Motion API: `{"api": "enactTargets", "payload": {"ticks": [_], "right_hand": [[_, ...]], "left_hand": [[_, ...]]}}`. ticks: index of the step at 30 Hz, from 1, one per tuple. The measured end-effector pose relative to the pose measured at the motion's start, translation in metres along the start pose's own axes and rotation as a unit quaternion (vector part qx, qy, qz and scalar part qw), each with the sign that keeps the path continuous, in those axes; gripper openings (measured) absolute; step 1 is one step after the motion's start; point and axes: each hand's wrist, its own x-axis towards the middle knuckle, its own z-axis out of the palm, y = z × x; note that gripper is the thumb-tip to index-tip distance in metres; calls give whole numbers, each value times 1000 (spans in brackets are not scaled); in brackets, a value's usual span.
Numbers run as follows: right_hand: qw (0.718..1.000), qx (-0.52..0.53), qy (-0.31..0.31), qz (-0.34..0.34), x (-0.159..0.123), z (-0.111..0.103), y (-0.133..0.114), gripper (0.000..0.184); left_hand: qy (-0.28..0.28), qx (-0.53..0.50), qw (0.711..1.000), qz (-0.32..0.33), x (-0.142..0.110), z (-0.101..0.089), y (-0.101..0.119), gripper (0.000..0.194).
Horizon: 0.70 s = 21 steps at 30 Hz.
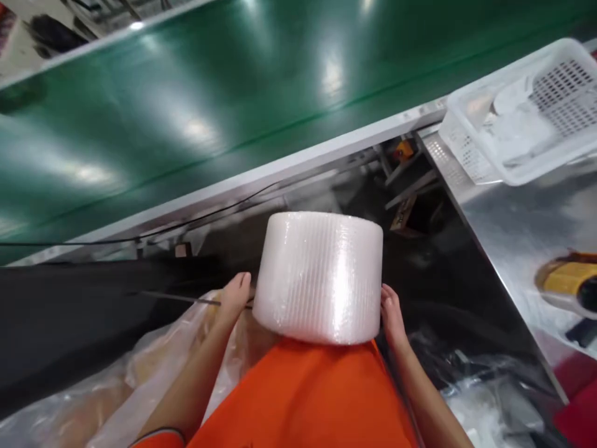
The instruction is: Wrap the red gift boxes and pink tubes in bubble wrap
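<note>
A large roll of clear bubble wrap [321,280] sits sideways right in front of my orange shirt. My left hand [237,292] is closed around a thin dark rod [180,297] just off the roll's left end. The rod sticks out to the left past my fist, and a short piece shows between the fist and the roll. At the roll's right end, my right hand [392,314] has its fingers curled against the edge. Part of those fingers is hidden, and I cannot see whether the rod comes out on that side.
A green conveyor belt [261,81] with a pale rail crosses ahead. On the right stands a metal table [536,230] with a white plastic basket [480,149] and a yellow tape roll [559,280]. Plastic-wrapped goods [153,367] lie low on the left, clear plastic bags [494,404] low on the right.
</note>
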Motion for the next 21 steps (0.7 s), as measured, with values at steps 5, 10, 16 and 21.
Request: {"api": "enactTargets", "payload": {"ticks": [5, 10, 16, 21], "right_hand": [[989, 71, 121, 48, -64, 18, 26, 63], [943, 228, 2, 242, -90, 52, 31, 57], [954, 246, -69, 157, -95, 88, 17, 55], [983, 142, 92, 73, -103, 79, 21, 53]], "left_hand": [[-24, -33, 998, 48, -49, -6, -24, 28], [-202, -89, 962, 161, -98, 35, -14, 26], [-180, -155, 939, 250, -118, 69, 3, 26], [-34, -82, 959, 269, -107, 45, -20, 28]]}}
